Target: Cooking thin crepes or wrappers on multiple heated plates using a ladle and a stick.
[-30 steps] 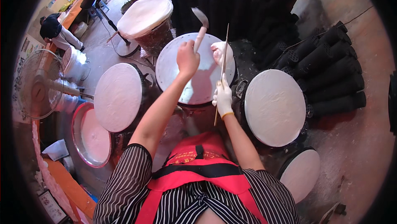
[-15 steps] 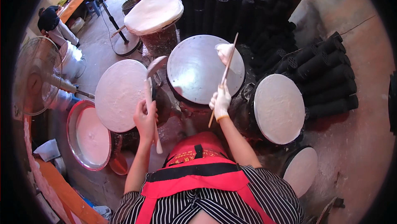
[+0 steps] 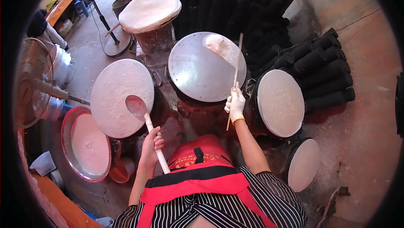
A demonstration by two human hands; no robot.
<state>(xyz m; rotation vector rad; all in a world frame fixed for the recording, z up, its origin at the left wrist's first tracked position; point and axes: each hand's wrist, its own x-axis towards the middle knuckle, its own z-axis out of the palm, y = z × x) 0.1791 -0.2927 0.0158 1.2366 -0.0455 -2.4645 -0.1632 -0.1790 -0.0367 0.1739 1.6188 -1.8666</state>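
Observation:
My bare left hand (image 3: 152, 147) is closed round the pale handle of a ladle (image 3: 136, 105), whose bowl hangs over the batter-covered round griddle (image 3: 113, 80) on the left. In my white-gloved right hand (image 3: 236, 104) is a thin wooden stick (image 3: 238, 62), held upright over the right side of the middle griddle (image 3: 189, 72). That griddle's metal surface is mostly bare and shiny. White batter (image 3: 221, 48) lies in a streak on its far right part, beside the stick. Whether the stick touches the batter, I cannot tell.
At lower left stands a wide basin (image 3: 66, 144) of white batter. Another coated griddle (image 3: 281, 103) is on the right, and one with a thick white layer (image 3: 150, 11) beyond. Black cylindrical briquettes (image 3: 324, 72) are stacked at right. A fan (image 3: 33, 83) and a person (image 3: 44, 30) are at left.
The ladle has swung down and left, from beside the middle griddle to over the left one. The batter on the middle griddle has spread into a longer streak. My right hand has shifted slightly right.

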